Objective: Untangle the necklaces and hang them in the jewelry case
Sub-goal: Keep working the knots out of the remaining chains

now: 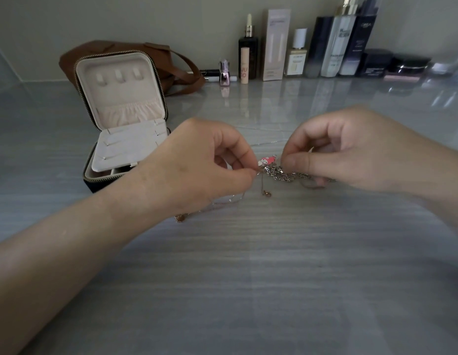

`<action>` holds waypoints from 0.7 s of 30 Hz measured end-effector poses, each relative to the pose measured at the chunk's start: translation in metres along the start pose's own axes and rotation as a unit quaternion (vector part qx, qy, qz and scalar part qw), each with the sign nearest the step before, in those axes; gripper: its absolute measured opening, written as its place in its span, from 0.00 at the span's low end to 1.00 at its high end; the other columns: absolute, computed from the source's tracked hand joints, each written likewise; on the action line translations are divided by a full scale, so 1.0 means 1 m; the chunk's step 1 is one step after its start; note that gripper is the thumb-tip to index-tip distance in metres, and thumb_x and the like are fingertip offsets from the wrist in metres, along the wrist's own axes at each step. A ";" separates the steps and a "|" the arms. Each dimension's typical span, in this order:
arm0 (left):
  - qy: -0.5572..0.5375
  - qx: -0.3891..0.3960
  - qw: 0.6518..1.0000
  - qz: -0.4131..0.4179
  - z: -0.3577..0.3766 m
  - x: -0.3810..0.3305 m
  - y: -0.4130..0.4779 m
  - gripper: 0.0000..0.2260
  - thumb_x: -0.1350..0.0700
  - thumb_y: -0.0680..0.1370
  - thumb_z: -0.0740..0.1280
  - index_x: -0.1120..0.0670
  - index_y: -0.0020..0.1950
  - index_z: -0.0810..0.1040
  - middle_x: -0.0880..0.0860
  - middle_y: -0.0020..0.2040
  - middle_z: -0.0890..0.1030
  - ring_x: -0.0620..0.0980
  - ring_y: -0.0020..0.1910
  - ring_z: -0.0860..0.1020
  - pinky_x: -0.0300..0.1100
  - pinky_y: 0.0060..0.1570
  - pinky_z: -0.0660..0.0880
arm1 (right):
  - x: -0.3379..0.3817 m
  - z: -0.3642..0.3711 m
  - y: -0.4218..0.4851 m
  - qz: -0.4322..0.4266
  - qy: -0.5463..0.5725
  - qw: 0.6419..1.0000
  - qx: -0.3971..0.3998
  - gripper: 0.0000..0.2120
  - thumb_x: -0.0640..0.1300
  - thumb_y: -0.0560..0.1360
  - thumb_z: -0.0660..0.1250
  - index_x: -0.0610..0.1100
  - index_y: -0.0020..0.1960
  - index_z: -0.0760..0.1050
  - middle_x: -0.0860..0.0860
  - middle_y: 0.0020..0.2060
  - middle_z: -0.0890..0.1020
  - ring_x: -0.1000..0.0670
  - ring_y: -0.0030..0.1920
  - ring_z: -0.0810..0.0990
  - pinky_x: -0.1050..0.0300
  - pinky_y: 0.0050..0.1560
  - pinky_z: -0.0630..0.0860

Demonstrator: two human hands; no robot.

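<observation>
Grey, glossy streaked countertop (248,278) carries the whole job, and at its middle lies the knotted clump of silver link-chain necklaces (281,174), with a small pink-and-white cartoon charm (267,160) sitting at its upper edge. A thin rose-gold chain (222,202) trails from the clump toward the near left, partly under the wrist, and a small clasp (266,193) dangles just below the knot.

Both hands are at the clump, close together but not touching. The left hand (197,165) pinches a fine strand between thumb and forefinger at the knot's left side; the right hand (350,149) has its fingers curled down onto the chain at the right side, apparently pinching it (the fingertips themselves are partly hidden).

By the look of it, the step in hand is the untangling, with nothing hung yet. The open square zip-around jewelry case with cream lining (120,98) stands well apart at the far left, its three lid hooks (119,75) bare.

The next move probably calls for small, slack pulls: loosen the knot, find the clasp end and feed it back through, not tug the ends apart.

Behind the case slumps a brown leather bag (176,70); a row of cosmetic bottles and jars (333,47) lines the wall.
</observation>
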State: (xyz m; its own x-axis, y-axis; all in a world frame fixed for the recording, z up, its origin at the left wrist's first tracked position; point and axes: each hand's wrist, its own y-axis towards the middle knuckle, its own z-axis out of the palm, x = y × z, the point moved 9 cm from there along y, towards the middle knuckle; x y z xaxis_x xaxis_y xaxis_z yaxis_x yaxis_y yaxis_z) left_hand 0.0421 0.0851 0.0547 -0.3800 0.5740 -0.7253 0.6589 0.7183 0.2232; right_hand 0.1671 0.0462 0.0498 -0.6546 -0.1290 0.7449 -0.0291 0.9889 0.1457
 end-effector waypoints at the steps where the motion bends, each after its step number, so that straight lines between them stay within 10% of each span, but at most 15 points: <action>1: -0.002 0.004 1.000 -0.001 0.001 0.000 0.000 0.08 0.61 0.67 0.73 0.48 0.33 0.80 0.42 0.30 0.79 0.40 0.28 0.72 0.29 0.29 0.69 | -0.001 -0.001 0.000 0.006 0.020 1.000 -0.002 0.02 0.44 0.70 0.71 0.48 0.39 0.80 0.55 0.31 0.84 0.58 0.25 0.77 0.68 0.29 0.72; 11: -0.035 -0.003 0.999 -0.012 0.000 0.003 0.000 0.06 0.60 0.67 0.72 0.49 0.34 0.80 0.43 0.29 0.79 0.38 0.27 0.72 0.28 0.29 0.69 | 0.002 0.000 0.002 -0.045 -0.040 0.998 -0.008 0.10 0.39 0.74 0.65 0.53 0.42 0.79 0.43 0.29 0.79 0.41 0.28 0.71 0.56 0.31 0.67; 21: -0.064 -0.007 0.998 -0.027 0.001 0.006 0.000 0.03 0.58 0.66 0.71 0.50 0.33 0.81 0.49 0.30 0.80 0.41 0.29 0.74 0.34 0.31 0.71 | 0.010 0.033 -0.002 -0.056 -0.067 0.994 0.071 0.11 0.51 0.65 0.66 0.57 0.45 0.82 0.55 0.24 0.76 0.55 0.25 0.72 0.62 0.30 0.70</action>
State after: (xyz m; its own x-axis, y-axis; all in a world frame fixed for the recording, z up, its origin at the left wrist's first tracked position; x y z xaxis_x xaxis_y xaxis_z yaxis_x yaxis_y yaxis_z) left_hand 0.0404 0.0886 0.0501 -0.3278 0.4808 -0.8133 0.6308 0.7522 0.1904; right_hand 0.1357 0.0452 0.0349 -0.7362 -0.2371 0.6338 -0.2069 0.9706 0.1228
